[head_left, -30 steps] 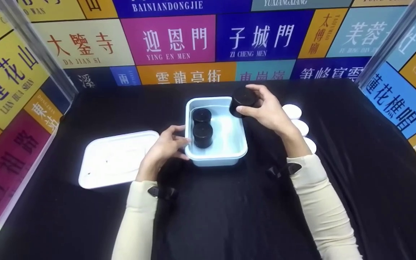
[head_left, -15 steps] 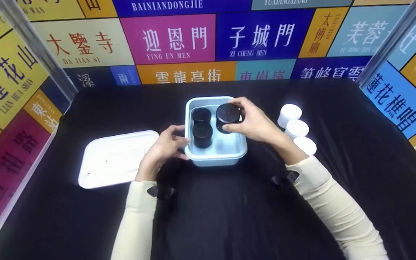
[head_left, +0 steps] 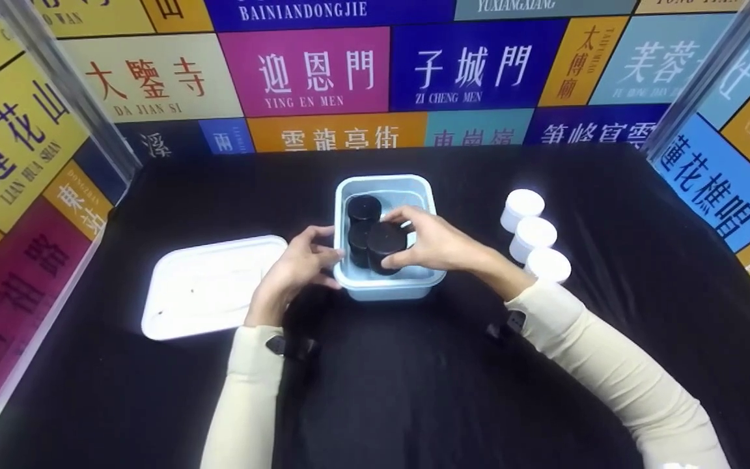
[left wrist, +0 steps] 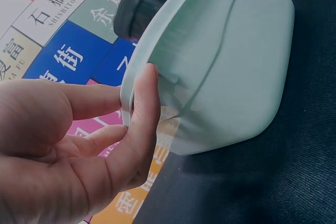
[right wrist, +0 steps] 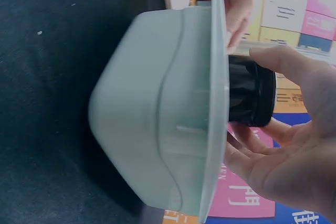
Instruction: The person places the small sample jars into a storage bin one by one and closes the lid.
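A light blue-green plastic box (head_left: 391, 291) stands on the black cloth. My left hand (head_left: 297, 264) pinches its left rim; in the left wrist view its fingers (left wrist: 144, 114) lie against the wall. My right hand (head_left: 437, 242) grips a black jar (head_left: 387, 240) by its sides, over the box's opening. In the right wrist view this jar (right wrist: 251, 90) shows above the rim, its lower part hidden behind the wall. Two more black jars stand inside along the left wall: a far one (head_left: 364, 207) and a nearer one (head_left: 358, 242), partly covered by the held jar.
A white rectangular lid (head_left: 209, 286) lies flat left of the box. Three white jars (head_left: 534, 233) stand in a row to the right, near my right forearm. Coloured sign panels (head_left: 303, 71) form the back and sides, with clear posts at the corners.
My right hand has carried the black jar from the box's far right corner leftward and nearer, beside the nearer black jar. My left hand has stayed on the rim.
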{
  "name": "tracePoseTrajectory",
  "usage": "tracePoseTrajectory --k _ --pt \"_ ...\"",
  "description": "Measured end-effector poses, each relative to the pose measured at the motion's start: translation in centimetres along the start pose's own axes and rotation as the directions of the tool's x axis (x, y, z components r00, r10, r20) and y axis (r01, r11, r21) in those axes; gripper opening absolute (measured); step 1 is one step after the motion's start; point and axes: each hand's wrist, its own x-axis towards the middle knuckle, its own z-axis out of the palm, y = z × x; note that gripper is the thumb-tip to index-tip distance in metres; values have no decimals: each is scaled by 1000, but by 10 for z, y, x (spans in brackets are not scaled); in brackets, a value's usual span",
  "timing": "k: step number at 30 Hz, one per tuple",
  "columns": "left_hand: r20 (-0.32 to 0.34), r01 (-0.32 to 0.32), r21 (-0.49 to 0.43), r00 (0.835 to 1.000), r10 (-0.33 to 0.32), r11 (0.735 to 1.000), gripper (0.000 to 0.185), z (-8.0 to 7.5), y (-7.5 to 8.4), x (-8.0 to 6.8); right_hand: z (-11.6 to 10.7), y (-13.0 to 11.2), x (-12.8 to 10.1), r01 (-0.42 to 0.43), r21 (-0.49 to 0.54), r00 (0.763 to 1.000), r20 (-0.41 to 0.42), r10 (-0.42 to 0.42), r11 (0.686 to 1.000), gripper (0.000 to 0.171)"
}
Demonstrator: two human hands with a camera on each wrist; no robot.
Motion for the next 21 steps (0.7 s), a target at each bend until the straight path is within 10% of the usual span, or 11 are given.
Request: tracePoseTrajectory --k 21 --pt "16 -8 4 1000 8 1000 56 0 -1 1 19 1 17 94 -129 982 173 -71 987 60"
